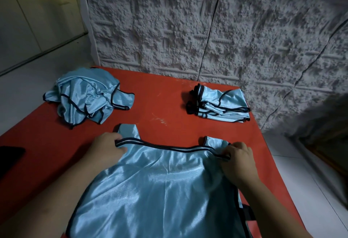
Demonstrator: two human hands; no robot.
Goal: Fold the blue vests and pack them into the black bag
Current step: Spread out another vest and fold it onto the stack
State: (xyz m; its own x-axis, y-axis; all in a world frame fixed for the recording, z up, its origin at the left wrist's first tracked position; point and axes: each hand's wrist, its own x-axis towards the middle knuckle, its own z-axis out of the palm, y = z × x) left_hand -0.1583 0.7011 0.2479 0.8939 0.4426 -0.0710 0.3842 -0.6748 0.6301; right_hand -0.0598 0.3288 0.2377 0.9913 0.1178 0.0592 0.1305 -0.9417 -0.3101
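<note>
Vest (160, 190) flat on table (165, 106): thin, glossy, likely slippery, limp. Left hand (107, 148), right hand (238, 159) pinching neckline trim at shoulders — firmest hold.

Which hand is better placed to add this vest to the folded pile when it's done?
Probably the right hand: it grips the vest on the side where the folded pile lies. The left hand sits nearer the unfolded heap.

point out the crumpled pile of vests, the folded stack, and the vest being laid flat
crumpled pile of vests (88, 96), head view, on the shiny bunched cloth at its middle
folded stack (222, 105), head view, on the top vest's blue face
vest being laid flat (160, 187), head view, on the smooth chest panel between the hands
</note>
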